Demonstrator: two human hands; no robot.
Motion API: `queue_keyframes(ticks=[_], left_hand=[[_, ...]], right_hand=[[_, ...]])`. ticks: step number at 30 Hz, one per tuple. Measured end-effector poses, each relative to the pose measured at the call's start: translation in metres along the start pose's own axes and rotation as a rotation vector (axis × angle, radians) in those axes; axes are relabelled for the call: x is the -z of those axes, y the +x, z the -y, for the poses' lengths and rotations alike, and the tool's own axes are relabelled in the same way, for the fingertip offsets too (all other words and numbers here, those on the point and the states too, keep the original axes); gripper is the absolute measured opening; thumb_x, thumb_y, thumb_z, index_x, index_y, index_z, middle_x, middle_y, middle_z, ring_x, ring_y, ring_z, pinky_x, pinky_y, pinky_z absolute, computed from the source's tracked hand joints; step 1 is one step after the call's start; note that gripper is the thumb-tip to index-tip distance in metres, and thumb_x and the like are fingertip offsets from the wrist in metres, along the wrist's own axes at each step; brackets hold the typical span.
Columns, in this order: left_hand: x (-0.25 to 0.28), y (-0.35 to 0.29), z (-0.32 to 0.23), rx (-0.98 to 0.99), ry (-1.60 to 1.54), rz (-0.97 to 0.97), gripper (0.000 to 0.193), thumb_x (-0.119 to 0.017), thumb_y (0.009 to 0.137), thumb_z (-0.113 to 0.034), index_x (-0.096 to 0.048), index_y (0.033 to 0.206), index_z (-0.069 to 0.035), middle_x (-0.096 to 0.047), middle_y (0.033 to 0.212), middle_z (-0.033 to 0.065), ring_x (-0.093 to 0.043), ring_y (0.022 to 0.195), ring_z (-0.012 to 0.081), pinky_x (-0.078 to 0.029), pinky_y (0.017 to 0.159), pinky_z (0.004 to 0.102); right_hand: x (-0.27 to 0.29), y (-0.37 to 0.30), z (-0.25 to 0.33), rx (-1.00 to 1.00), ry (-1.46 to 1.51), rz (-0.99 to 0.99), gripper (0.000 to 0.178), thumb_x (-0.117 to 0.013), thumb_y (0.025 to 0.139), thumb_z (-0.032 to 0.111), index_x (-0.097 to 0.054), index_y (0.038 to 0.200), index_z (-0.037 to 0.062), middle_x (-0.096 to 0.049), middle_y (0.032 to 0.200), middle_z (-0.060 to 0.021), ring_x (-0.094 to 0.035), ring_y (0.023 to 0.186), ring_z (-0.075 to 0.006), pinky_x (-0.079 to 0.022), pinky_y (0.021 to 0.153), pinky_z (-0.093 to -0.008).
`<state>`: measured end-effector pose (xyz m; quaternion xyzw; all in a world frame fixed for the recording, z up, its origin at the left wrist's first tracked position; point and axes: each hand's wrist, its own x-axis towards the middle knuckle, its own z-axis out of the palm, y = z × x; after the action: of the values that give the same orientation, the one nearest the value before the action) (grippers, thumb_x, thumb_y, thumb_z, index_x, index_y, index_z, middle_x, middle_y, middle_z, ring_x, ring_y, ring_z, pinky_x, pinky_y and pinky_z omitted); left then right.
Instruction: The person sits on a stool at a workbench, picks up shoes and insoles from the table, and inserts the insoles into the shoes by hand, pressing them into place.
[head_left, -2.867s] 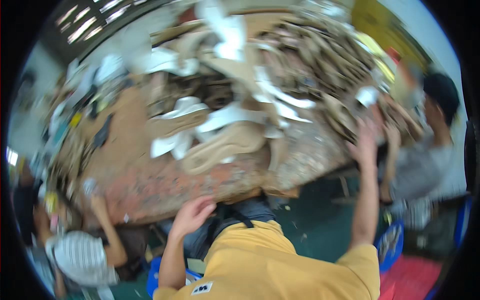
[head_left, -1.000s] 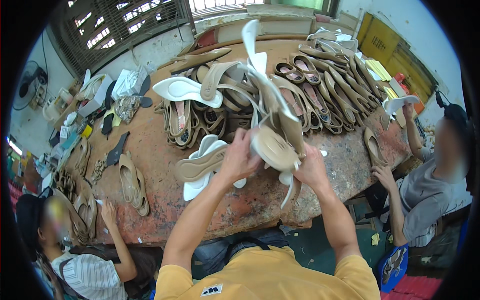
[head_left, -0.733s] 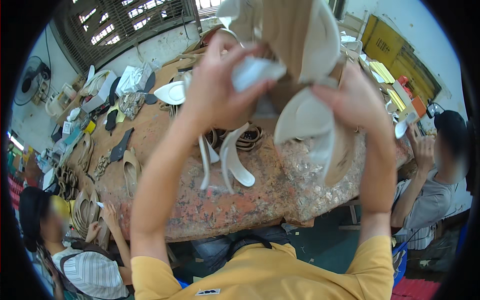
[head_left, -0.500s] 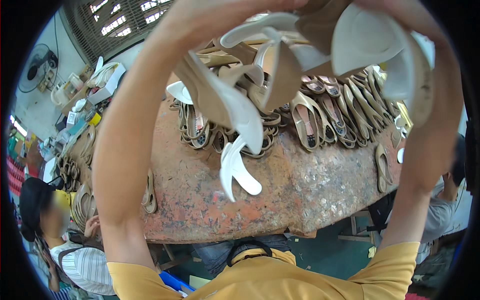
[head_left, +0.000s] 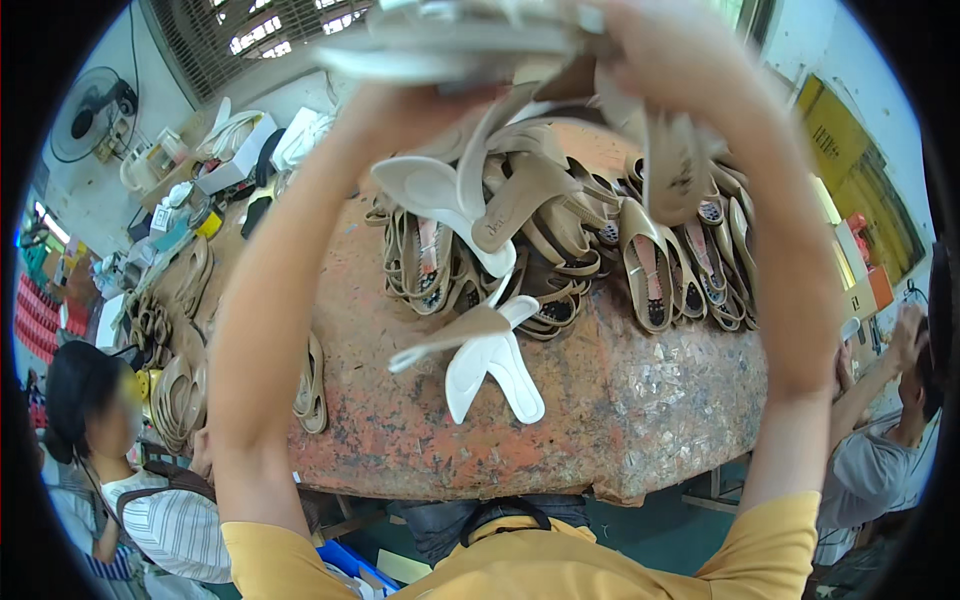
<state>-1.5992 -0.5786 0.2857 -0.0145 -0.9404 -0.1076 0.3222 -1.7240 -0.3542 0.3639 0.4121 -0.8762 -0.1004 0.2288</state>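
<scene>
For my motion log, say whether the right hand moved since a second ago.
Yes: the right hand is farther up the picture from the table's near edge.

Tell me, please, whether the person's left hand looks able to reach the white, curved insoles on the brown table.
Probably, if free: the left hand is raised against blurred, pale insoles; only a beige insole seems to overlap the white insoles.

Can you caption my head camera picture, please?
Left hand and right hand hold insoles above a table of tan shoes.
</scene>
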Motion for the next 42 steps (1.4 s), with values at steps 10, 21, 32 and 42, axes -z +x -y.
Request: queue_keyframes(ticks=[10, 21, 32, 42], left_hand=[[-0.103, -0.142, 0.018, -0.196, 0.409, 0.11, 0.079, -0.077, 0.094, -0.029, -0.043, 0.165, -0.023, -0.035, 0.174, 0.0088, -0.036, 0.158, 0.0361, -0.025, 0.126, 0.0695], [-0.161, -0.333, -0.037, 0.987, -0.476, -0.219, 0.065, -0.08, 0.096, -0.028, -0.054, 0.146, 0.005, -0.058, 0.147, 0.027, -0.059, 0.135, 0.0396, -0.048, 0.113, 0.0462], [-0.156, -0.382, -0.068, 1.217, -1.258, 0.067, 0.031, -0.07, 0.106, -0.026, -0.077, 0.129, -0.006, -0.074, 0.102, 0.0015, -0.066, 0.085, 0.009, -0.055, 0.078, 0.026], [-0.191, -0.404, -0.038, 1.163, -1.011, 0.321, 0.022, -0.065, 0.104, -0.017, -0.078, 0.11, -0.001, -0.072, 0.085, 0.0014, -0.062, 0.074, 0.0096, -0.051, 0.064, 0.0289]], right_hand=[[-0.26, -0.077, -0.021, 0.019, 0.606, -0.248, 0.099, -0.079, 0.074, 0.0, -0.047, 0.162, 0.0323, -0.064, 0.148, -0.0133, -0.063, 0.131, -0.0401, -0.054, 0.108, -0.0487], [-0.206, -0.258, 0.155, 0.445, 0.725, -0.546, 0.031, -0.072, 0.087, 0.01, -0.073, 0.117, 0.0022, -0.075, 0.122, -0.0145, -0.072, 0.112, -0.0311, -0.059, 0.1, -0.0474], [-0.275, -0.259, 0.232, 0.698, 0.658, -0.28, 0.03, -0.069, 0.086, 0.02, -0.063, 0.114, 0.0122, -0.056, 0.102, -0.008, -0.057, 0.101, -0.0278, -0.043, 0.088, -0.0441], [-0.261, -0.266, 0.239, 0.915, 0.809, -0.233, 0.033, -0.068, 0.089, 0.021, -0.061, 0.12, 0.0122, -0.059, 0.107, -0.0091, -0.061, 0.108, -0.0292, -0.044, 0.102, -0.045]])
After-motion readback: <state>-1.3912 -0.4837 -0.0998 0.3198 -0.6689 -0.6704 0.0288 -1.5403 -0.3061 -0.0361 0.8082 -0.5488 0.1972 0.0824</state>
